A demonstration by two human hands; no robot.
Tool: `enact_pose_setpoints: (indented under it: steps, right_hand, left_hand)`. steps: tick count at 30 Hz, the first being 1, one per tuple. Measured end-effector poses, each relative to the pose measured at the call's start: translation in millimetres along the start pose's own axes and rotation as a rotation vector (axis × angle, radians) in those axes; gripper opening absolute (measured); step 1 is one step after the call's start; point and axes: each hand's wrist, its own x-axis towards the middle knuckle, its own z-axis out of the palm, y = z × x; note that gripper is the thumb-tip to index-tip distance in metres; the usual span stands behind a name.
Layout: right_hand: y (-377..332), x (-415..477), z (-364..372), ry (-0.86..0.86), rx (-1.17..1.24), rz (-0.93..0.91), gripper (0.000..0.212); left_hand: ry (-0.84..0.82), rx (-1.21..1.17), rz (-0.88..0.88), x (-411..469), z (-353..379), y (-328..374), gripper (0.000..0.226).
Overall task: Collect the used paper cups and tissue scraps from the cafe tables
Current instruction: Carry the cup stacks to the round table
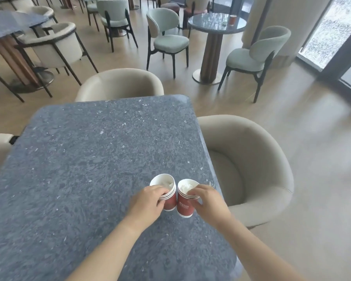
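Left hand (148, 201) fingers pinch left cup stack (166, 191) rim | right hand (208, 201) likewise, right cup stack (185, 199) | paper: light, crushable; hold walls gently

Both my bare forearms reach forward and converge from the lower edge of view. My left hand (148, 201) is palm down, wrist slightly flexed, fingers curled over the near rim of the left cup stack (166, 194), thumb low on its side. My right hand (208, 201) mirrors it to the right of that stack: fingers hooked over the rim of the right cup stack (186, 198), thumb against the wall. Both grips are closed. The two hands lie near each other, not touching.
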Motion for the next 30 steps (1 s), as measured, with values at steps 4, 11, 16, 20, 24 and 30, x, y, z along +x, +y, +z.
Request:
enact_pose_setpoints:
  steps: [4, 11, 16, 20, 24, 30]
  right_hand:
    - [-9, -44, -6, 0.132, 0.035, 0.089, 0.020]
    - [-22, -137, -13, 0.384, 0.000, 0.205, 0.014]
    - [-22, -184, -20, 0.517, -0.056, 0.303, 0.017]
    - [-9, -207, -31, 0.591, -0.054, 0.390, 0.021]
    - [13, -231, -47, 0.667, -0.044, 0.459, 0.020]
    - [71, -272, -91, 0.770, 0.044, 0.541, 0.019]
  left_hand:
    - [-0.016, -0.087, 0.118, -22, 0, 15, 0.029]
    - [-0.097, -0.236, 0.321, -52, 10, 51, 0.029]
    - [-0.170, -0.249, 0.435, -59, 23, 83, 0.031]
    - [-0.174, -0.226, 0.518, -59, 32, 112, 0.033]
    - [-0.220, -0.190, 0.606, -50, 46, 155, 0.032]
    - [-0.263, -0.195, 0.708, -32, 85, 245, 0.031]
